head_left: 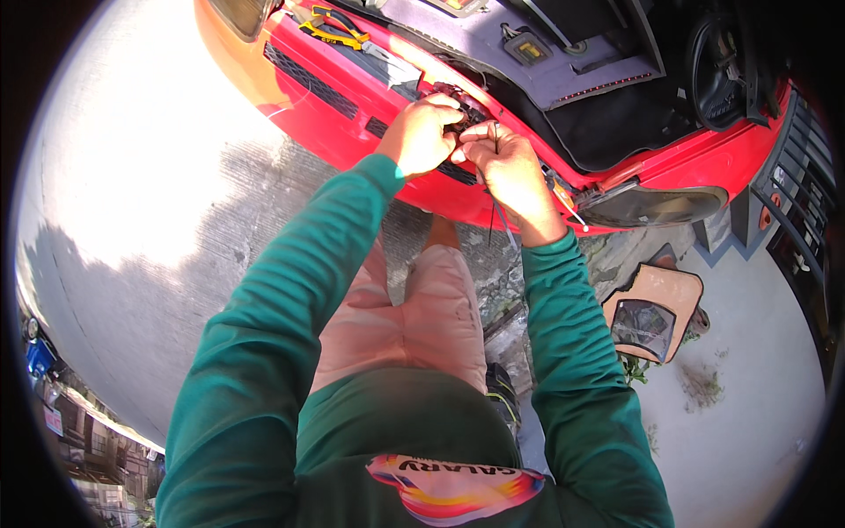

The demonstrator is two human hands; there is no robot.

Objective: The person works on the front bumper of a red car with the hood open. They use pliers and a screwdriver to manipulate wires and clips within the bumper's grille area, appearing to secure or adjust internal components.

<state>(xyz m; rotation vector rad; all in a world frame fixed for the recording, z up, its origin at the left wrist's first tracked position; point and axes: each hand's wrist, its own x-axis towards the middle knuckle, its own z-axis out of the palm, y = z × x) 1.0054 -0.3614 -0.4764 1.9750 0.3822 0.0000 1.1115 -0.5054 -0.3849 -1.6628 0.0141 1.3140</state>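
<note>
My left hand (pixel 421 136) reaches into a gap along the top edge of a red car body (pixel 304 119). Its fingers are bent and closed among small dark parts (pixel 471 104); what they grip is hidden. Just to its right, the fingertips of my right hand (pixel 509 167) are pinched together, almost touching the left fingers. A thin dark strip (pixel 496 136) stands up between the right fingers, and more thin strips (pixel 492 224) hang below that hand. Pliers with yellow and black handles (pixel 339 31) lie on the car's edge, left of my hands.
A tool with a thin shaft (pixel 565 201) rests near my right wrist. Beyond the edge are a purple-grey panel (pixel 607 66) and a black ring-shaped part (pixel 717 70). A tan frame-like piece (pixel 673 295) lies on the ground at right. Dark metal bars (pixel 805 158) stand at far right.
</note>
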